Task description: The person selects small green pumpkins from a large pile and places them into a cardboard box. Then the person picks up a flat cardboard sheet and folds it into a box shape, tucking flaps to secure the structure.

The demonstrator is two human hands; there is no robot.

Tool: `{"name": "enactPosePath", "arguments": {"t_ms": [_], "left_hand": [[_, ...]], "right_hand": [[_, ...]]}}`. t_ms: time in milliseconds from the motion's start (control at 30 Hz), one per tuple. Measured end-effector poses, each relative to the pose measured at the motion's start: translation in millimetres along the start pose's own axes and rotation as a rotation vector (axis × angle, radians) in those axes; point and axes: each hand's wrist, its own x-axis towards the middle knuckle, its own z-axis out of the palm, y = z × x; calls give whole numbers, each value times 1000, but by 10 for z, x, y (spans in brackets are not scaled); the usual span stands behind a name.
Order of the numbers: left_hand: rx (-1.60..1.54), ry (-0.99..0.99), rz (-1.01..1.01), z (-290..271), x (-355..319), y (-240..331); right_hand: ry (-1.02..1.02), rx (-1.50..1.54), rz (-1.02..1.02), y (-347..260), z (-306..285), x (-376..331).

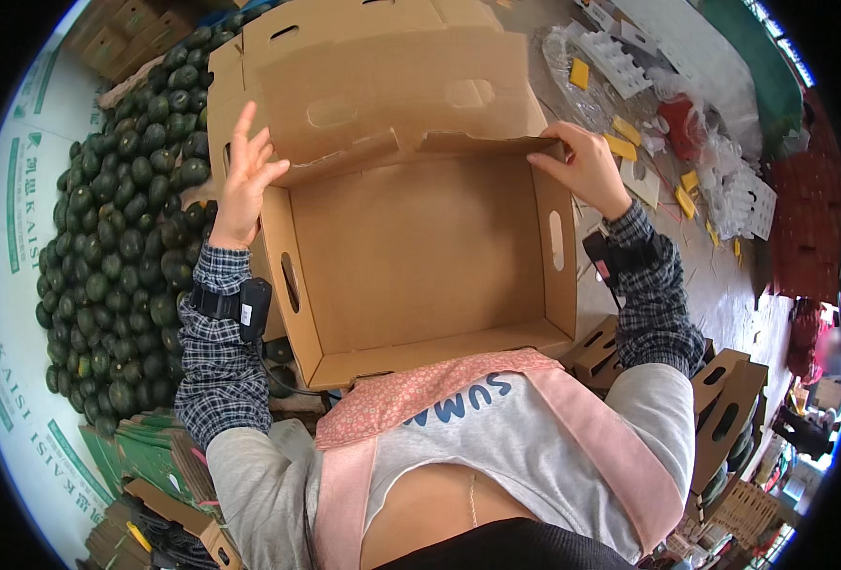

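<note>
An open cardboard box (430, 256) stands in front of me, bare inside, with an oval hand hole in each short side. Its far wall has folded flaps along the top, and a wide cardboard panel (392, 90) with two cut-outs rises behind them. At the box's far left corner is my left hand (245, 180), fingers stretched apart and holding nothing; whether the thumb touches the cardboard I cannot tell. My right hand (584, 163) pinches the edge of the flap at the far right corner, thumb on the inner side.
A large heap of dark green avocados (121, 256) lies to the left, beside a white printed sheet (21, 351). Plastic wrap and yellow blocks (622, 147) are scattered on the floor at the right. More cardboard boxes (724, 418) stand at the lower right, and flattened green-brown cartons (145, 456) at the lower left.
</note>
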Motion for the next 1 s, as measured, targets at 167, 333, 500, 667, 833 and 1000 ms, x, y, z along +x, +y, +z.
{"name": "enactPosePath", "arguments": {"t_ms": [167,333,500,667,833,1000], "left_hand": [[19,-174,-174,-223,99,-280],[24,-167,-192,-249,83,-347],[-229,-200,-285,-337,28,-530],[-182,-413,-65,-367,36,-536],[-295,-480,-27,-345,49,-548],[-278,-426,10,-400,34,-639]], "right_hand": [[-15,-269,151,153,42,302],[5,370,614,197,-5,245],[-142,826,192,307,50,29],[-133,1074,162,293,165,-131],[-56,1177,379,531,88,257],[-164,791,669,879,240,1185]]}}
